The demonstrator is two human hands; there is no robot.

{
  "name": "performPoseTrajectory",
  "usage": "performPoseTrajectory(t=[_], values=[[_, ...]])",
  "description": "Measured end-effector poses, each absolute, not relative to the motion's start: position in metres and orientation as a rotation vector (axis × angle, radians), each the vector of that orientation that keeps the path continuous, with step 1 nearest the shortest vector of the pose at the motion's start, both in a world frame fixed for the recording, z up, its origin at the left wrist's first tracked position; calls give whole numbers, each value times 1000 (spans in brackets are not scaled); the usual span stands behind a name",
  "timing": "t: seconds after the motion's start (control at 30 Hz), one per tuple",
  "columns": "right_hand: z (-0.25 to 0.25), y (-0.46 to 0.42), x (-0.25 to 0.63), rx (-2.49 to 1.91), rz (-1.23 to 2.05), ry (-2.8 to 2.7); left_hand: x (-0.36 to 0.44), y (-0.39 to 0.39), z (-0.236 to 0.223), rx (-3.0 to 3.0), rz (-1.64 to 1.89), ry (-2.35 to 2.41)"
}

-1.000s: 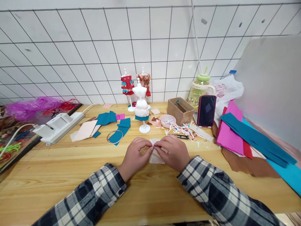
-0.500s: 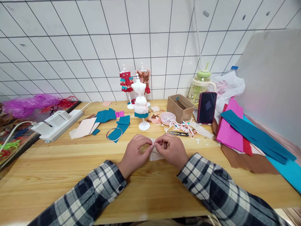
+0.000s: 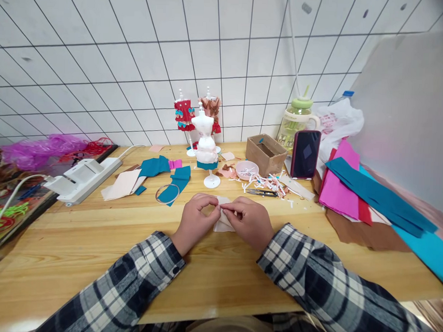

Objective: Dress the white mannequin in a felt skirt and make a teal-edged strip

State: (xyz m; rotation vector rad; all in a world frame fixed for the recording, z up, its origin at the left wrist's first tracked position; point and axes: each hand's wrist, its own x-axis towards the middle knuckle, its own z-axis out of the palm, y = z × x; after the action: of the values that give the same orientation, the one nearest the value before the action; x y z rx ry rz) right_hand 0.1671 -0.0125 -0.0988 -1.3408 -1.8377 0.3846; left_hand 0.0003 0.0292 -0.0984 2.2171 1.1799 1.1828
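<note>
My left hand (image 3: 197,220) and my right hand (image 3: 250,221) meet at the middle of the wooden table (image 3: 95,249). Both pinch a small pale cream piece of felt (image 3: 221,223), whose lower part lies on the wood between them. The fingers of each hand are curled and pressed together on its top edge. Just beyond the hands stands a small white mannequin (image 3: 206,145) with a white and teal skirt. A pair of small scissors (image 3: 262,192) lies behind my right hand.
Two dressed mini mannequins (image 3: 184,115) stand by the tiled wall. Teal and cream felt scraps (image 3: 154,167), a metal ring (image 3: 165,193), a white power strip (image 3: 83,177), a pink dish (image 3: 247,170), a cardboard box (image 3: 265,154), a phone (image 3: 305,153), a green-lidded cup (image 3: 297,121) and stacked felt sheets (image 3: 366,195) surround them.
Both hands keep pinching the cream felt and have shifted slightly left; the fingers have worked along its top edge. The camera has tilted a little.
</note>
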Motion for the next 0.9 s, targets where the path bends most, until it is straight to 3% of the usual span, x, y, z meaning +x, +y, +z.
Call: performPoseTrajectory(t=[0.4,0.9], values=[[-101,-14,170,-1367,177,-1930,2,29,-98,2102,1097,1242],[-98,-9,175,-1383,196,-1864,3,29,-99,2182,1098,1155]])
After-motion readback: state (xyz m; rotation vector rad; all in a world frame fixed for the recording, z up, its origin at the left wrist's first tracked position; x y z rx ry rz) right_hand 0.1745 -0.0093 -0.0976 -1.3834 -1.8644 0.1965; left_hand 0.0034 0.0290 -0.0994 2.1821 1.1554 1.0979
